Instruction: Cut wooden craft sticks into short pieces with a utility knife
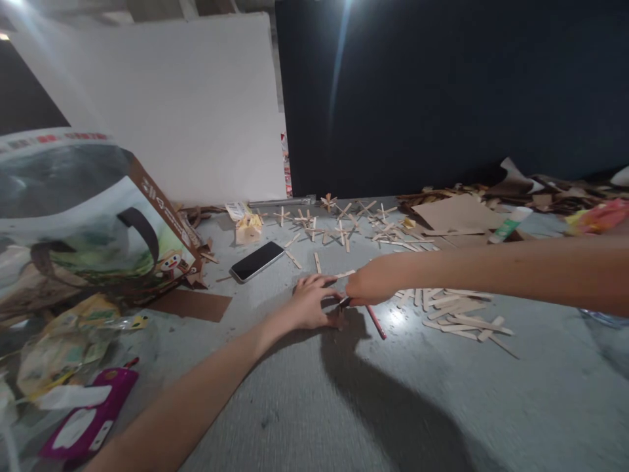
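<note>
My left hand rests on the grey table, its fingers and thumb spread in a curve. What may lie under its fingertips is too small to tell. Close against it, my right hand is closed around a small dark tool with a metallic glint; its kind is mostly hidden by the fingers. A red pencil lies just below my right hand. Loose wooden craft sticks are heaped to the right, below my right forearm. One short stick lies beyond my left fingers.
Star-shaped stick pieces stand at the back. A smartphone lies left of centre. A large printed bag, a purple case and brown card are at left. Cardboard and a glue stick lie at back right.
</note>
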Tool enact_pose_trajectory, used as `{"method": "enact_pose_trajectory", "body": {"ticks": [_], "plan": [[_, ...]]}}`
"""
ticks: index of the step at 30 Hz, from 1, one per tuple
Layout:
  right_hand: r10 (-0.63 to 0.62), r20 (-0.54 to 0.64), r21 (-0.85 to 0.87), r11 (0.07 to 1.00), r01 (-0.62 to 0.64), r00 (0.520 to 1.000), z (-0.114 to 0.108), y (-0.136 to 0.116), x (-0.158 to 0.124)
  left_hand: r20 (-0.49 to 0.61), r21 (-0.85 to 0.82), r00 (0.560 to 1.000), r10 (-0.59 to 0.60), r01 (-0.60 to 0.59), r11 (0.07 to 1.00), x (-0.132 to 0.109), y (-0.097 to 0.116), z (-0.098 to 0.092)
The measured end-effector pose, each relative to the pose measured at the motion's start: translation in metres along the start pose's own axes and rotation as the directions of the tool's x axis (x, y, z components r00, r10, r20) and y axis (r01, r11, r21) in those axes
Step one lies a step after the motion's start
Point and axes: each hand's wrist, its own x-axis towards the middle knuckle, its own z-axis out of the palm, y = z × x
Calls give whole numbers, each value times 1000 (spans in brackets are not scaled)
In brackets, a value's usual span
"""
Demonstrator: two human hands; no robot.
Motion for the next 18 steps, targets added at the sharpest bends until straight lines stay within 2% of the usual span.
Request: {"method": "enact_pose_trajectory", "body": {"ticks": [3,5,13,15,16,18], "plan": [[36,158,-52,998,-28,987,-8,-8,1,2,-3,1000,-1,1,1000,1,0,0],[65,217,-79,996,-49,974,-12,-13,1,6,1,1000,-6,6,1000,1,0,-1],[101,166,-25,995,-99,981,-14,-20,0,-19,-55,1000,0,-1,998,1,-4,-1],[119,155,-31,993,-116,981,-13,-21,-2,-42,-172,998,42,-49,984,1,-11,-4],[119,151,-37,993,-115,981,-12,-22,-3,-76,-292,995,60,-80,953,2,-15,-5],[100,150,-47,994,-94,984,-9,-23,-7,-211,-566,977,-31,-96,819,3,-24,-8]]}}
